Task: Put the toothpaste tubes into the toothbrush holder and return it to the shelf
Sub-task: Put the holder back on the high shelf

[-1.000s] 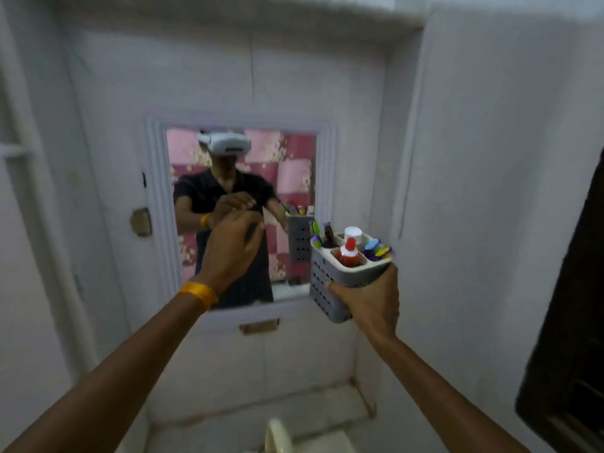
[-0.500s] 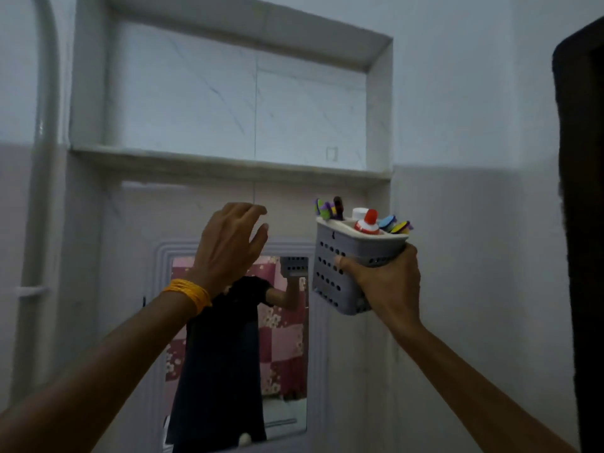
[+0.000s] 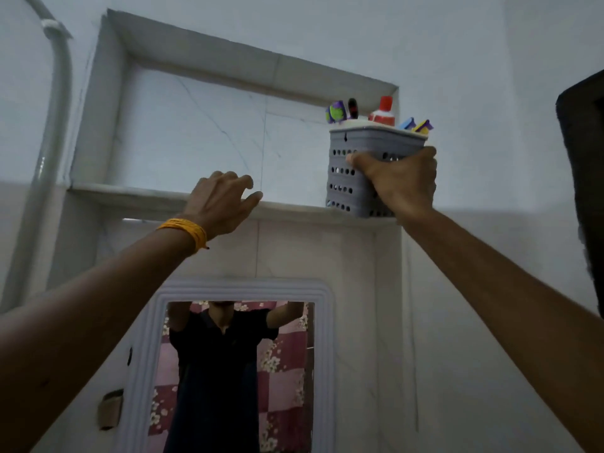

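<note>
The grey perforated toothbrush holder point(image 3: 351, 165) stands on the right end of the white marble shelf point(image 3: 137, 195), inside the wall niche. A red-capped toothpaste tube point(image 3: 383, 112) sticks up from it, with several toothbrush heads point(image 3: 336, 112) beside it. My right hand point(image 3: 400, 181) is wrapped around the holder's front right side. My left hand point(image 3: 222, 199) hovers at the shelf's front edge, left of the holder, fingers spread and holding nothing. An orange band circles the left wrist.
A framed mirror point(image 3: 235, 371) hangs on the wall below the shelf and reflects a person in a dark shirt. A grey pipe point(image 3: 49, 135) runs up the left wall. A dark door edge point(image 3: 585, 178) stands at the far right.
My right hand has lifted the holder up and set it on the right end of the shelf. My left hand rose to the shelf edge. The view tilted upward.
</note>
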`<state>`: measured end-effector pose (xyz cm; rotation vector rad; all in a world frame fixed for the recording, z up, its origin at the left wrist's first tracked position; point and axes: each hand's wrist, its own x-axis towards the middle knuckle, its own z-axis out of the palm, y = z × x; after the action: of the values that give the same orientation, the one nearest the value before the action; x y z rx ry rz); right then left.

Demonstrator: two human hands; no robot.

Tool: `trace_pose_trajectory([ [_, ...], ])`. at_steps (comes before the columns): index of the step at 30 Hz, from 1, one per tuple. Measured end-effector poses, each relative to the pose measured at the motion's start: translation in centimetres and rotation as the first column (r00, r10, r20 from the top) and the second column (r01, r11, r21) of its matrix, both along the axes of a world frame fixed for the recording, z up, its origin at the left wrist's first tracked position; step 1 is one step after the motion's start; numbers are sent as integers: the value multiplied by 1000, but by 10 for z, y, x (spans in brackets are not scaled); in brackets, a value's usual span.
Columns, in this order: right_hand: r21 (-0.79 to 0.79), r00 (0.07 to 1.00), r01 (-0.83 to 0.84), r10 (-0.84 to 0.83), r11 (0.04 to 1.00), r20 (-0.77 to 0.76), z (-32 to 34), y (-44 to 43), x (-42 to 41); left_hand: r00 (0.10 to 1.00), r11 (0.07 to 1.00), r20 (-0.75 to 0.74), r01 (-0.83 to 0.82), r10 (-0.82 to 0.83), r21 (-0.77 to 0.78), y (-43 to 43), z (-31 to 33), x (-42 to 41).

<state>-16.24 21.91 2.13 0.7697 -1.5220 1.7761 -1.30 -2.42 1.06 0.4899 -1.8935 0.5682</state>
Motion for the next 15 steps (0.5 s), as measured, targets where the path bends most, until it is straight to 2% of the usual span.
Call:
trace_pose_trajectory([
  [2,10,1000,2,-2,1000,5,13,-8,0,996,997,69,-58,55,45,-10,3,-1],
  [5,27,999,4,-5,1000,32,24,-26,-5,980,989,138,-146,140,31,-17,5,-3],
  [11,100,995,43,-52,994,86,34,-70,-26,968,967,231,-151,102,203,-23,20,-6],
  [15,142,988,59,-79,988,134,47,-86,-41,952,964,265,-203,152,174,-27,24,-6],
])
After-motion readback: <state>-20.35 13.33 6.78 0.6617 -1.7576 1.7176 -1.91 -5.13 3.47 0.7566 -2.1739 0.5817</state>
